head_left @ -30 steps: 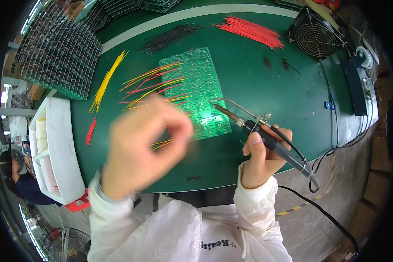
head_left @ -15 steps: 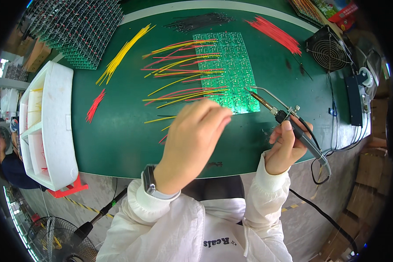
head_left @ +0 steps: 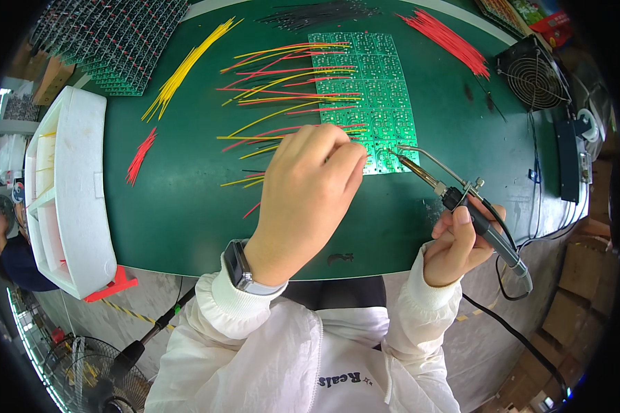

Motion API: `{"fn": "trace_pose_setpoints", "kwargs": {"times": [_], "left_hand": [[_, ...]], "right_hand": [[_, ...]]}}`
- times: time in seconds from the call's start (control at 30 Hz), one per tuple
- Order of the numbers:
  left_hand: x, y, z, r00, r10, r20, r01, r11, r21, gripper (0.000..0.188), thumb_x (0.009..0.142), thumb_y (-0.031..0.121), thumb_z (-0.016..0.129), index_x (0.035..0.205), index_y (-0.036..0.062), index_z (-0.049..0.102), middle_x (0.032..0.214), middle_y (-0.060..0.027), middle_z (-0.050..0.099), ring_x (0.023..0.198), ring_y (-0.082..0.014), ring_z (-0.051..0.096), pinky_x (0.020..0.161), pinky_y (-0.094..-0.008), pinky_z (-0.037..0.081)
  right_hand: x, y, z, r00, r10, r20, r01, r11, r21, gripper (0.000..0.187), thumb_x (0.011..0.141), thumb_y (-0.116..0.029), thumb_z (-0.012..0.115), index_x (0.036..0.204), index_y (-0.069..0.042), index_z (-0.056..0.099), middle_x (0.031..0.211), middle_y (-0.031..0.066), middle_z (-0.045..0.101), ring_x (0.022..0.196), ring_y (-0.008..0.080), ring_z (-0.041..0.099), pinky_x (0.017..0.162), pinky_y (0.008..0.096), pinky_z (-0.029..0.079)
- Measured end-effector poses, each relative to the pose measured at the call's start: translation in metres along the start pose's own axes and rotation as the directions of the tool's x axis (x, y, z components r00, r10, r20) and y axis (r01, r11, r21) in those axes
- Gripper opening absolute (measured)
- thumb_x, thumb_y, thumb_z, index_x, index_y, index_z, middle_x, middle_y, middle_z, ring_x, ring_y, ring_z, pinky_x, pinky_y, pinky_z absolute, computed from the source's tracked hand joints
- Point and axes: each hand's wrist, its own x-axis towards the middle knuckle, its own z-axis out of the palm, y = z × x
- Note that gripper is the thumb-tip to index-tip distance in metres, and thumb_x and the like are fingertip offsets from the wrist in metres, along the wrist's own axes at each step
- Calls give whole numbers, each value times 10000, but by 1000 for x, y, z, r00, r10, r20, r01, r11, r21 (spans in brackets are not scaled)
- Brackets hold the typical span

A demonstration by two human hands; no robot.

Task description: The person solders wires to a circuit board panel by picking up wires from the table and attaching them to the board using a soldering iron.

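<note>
A green sheet of circuit boards lies flat, with red, yellow and black wires fanning leftward from it. My left hand is at the sheet's lower left corner, thumb and fingers pinched together; what they hold is hidden behind the hand. Several wire ends stick out to its left. My right hand grips a soldering iron with a thin metal feed tube clamped alongside. The iron's tip is over the lower part of the sheet, close to my left fingertips; whether it touches cannot be made out.
Bundles of yellow wires, black wires and red wires lie around the sheet, plus a short red bundle. A white foam box stands left, a fan unit right. The iron's cable hangs at right.
My view has shifted slightly, so the sheet sits higher and to the right. My left fingers have come closer to the sheet's lower edge. The iron tip has moved lower on the sheet.
</note>
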Motion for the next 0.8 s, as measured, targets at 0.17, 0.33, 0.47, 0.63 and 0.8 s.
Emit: {"fn": "trace_pose_setpoints", "kwargs": {"times": [0.17, 0.33, 0.47, 0.63, 0.8], "left_hand": [[0, -2, -1, 998, -65, 6, 65, 997, -43, 131, 671, -8, 689, 773, 40, 621, 767, -46, 556, 701, -215, 549, 617, -318, 436], [0, 0, -1, 998, -56, 27, 57, 998, -34, 141, 664, -9, 695, 776, 39, 625, 764, -45, 556, 690, -206, 547, 599, -308, 436], [1, 1, -2, 999, -30, 26, 31, 999, -15, 142, 662, -18, 693, 776, 36, 627, 758, -44, 555, 685, -202, 544, 586, -305, 435], [0, 1, 0, 999, -31, 32, 32, 999, -25, 138, 664, -18, 691, 775, 32, 626, 757, -44, 553, 682, -203, 542, 587, -308, 436], [0, 1, -2, 998, -23, 57, 22, 1000, 9, 135, 666, -14, 692, 773, 28, 622, 752, -46, 549, 681, -206, 541, 586, -310, 435]], "right_hand": [[-1, -1, 0, 1000, 16, 13, -16, 1000, 14, 232, 736, -115, 631, 806, -1, 442, 647, 58, 463, 428, 100, 419, 398, 210, 334], [-2, 1, -2, 1000, 19, 20, -20, 1000, 13, 243, 730, -118, 641, 809, 2, 444, 654, 58, 460, 421, 97, 419, 393, 210, 332], [-2, 1, -1, 1000, 8, 16, -8, 1000, 5, 253, 726, -120, 651, 810, 0, 445, 656, 56, 460, 416, 89, 415, 390, 206, 329], [-2, 1, -1, 999, 20, 26, -20, 1000, -16, 278, 733, -147, 668, 811, -5, 442, 636, 44, 450, 420, 78, 411, 391, 200, 319], [-2, 2, 0, 998, -3, 60, 4, 1000, -19, 295, 742, -163, 677, 813, -7, 437, 616, 36, 444, 422, 72, 403, 394, 199, 311]]}}
